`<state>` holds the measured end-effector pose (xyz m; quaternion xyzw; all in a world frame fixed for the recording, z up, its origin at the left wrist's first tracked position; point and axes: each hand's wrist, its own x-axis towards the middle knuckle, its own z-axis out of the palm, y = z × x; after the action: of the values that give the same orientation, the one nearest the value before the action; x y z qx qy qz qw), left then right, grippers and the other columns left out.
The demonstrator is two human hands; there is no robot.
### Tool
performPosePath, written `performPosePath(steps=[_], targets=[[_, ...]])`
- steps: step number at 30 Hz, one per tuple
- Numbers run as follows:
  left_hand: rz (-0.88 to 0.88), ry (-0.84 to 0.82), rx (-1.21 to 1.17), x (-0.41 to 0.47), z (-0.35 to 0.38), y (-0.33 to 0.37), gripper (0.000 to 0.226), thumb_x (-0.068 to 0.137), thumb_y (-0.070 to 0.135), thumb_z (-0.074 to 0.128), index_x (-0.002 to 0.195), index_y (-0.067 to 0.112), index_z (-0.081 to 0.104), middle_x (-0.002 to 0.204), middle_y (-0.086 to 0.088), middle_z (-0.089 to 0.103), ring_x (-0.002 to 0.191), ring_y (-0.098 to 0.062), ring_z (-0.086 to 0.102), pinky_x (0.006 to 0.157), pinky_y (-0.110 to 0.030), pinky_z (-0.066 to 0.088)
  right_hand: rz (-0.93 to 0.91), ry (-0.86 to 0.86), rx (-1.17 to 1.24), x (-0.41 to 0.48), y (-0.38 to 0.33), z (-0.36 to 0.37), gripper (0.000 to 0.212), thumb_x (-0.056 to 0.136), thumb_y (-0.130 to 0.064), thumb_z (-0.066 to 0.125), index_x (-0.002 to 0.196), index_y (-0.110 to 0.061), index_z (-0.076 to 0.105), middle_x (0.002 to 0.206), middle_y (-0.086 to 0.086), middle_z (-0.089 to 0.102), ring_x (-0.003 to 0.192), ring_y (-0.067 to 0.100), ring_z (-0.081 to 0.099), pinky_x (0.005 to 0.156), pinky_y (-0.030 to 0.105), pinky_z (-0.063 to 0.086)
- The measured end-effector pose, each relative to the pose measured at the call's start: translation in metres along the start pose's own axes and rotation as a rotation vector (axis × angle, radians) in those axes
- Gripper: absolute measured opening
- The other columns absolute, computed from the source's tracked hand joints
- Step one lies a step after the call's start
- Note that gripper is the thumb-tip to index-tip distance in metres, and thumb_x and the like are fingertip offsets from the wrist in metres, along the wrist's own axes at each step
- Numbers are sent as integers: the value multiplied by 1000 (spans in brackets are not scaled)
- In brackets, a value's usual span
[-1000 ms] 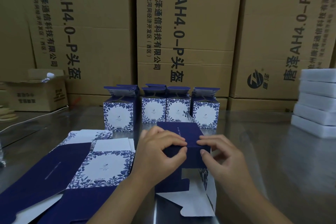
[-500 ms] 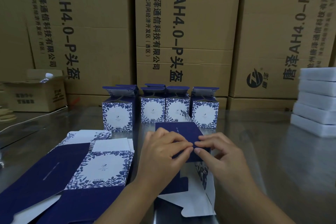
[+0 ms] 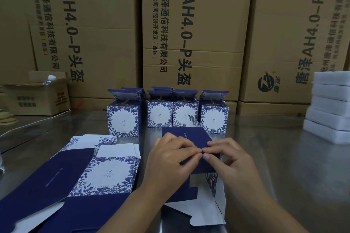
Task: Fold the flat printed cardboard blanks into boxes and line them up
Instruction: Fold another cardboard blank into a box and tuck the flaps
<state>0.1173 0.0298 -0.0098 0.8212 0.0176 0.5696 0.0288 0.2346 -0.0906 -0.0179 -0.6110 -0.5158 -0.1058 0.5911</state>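
Your fingers [image 3: 191, 154] on both hands are curled and pinch the near edge of the half-folded box [image 3: 189, 135]. Your left hand [image 3: 170, 162] and right hand [image 3: 234, 164] meet fingertip to fingertip at the front middle of the table [image 3: 274, 157]. Tall brown cartons [image 3: 189, 34] stand beyond its far edge. Flat blanks [image 3: 111, 174] lie stacked at your front left. White foam slabs [image 3: 329, 111] are piled at the right edge. Folded boxes [image 3: 160, 113] stand in a row towards the far edge, flaps up.

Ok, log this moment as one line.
step: folding | left hand: pinches blank | right hand: pinches blank | folded boxes: row behind
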Motion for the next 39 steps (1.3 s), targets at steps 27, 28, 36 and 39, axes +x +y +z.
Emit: performPosePath(steps=[27, 28, 36, 39], targets=[[-280, -150, -253, 5, -10, -10, 10, 74, 25, 78, 83, 30, 77, 81, 19, 68, 88, -6, 53, 81, -23, 43, 166, -35, 74, 6, 2, -10, 32, 74, -13, 78, 74, -45, 74, 93, -25, 70, 97, 0, 63, 82, 37, 56], [-285, -148, -266, 5, -11, -11, 11, 74, 24, 79, 83, 29, 77, 81, 19, 68, 88, -6, 54, 81, -22, 43, 166, -38, 76, 6, 2, -10, 33, 74, -13, 78, 73, -46, 74, 92, -25, 70, 98, -1, 62, 80, 35, 56], [-366, -190, -345, 5, -23, -25, 11, 71, 24, 80, 78, 31, 77, 83, 22, 69, 92, -4, 58, 81, -12, 42, 168, -51, 86, 6, 0, -12, 30, 74, -11, 77, 69, -41, 75, 90, -25, 71, 96, -6, 62, 67, 14, 52], [-407, -193, -348, 6, -24, -27, 11, 70, 27, 79, 75, 35, 75, 84, 24, 69, 93, -4, 57, 82, -13, 42, 170, -48, 86, 6, -1, -13, 28, 75, -11, 77, 70, -39, 75, 90, -25, 71, 95, -7, 62, 68, 16, 53]])
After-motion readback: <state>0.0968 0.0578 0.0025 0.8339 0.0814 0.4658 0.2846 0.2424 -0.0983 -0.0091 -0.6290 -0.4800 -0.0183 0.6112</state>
